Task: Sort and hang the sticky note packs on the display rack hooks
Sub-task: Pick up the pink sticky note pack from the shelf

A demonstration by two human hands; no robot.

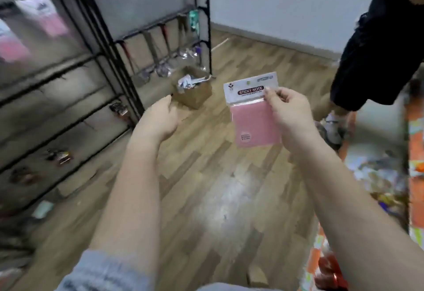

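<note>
The right hand pinches a pink sticky note pack by the right edge of its white header card, thumb and fingertips closed on the card, so the pack hangs upright in the air above the wooden floor. The left hand is held out beside it, well apart, palm turned inward with the fingers loosely spread and nothing in them. Beyond the left hand a cardboard box of crumpled wrappers stands on the floor at the foot of a black display rack. More pink packs, blurred, hang on the rack's upper left hooks. At the right edge stands another person in dark clothes.
</note>
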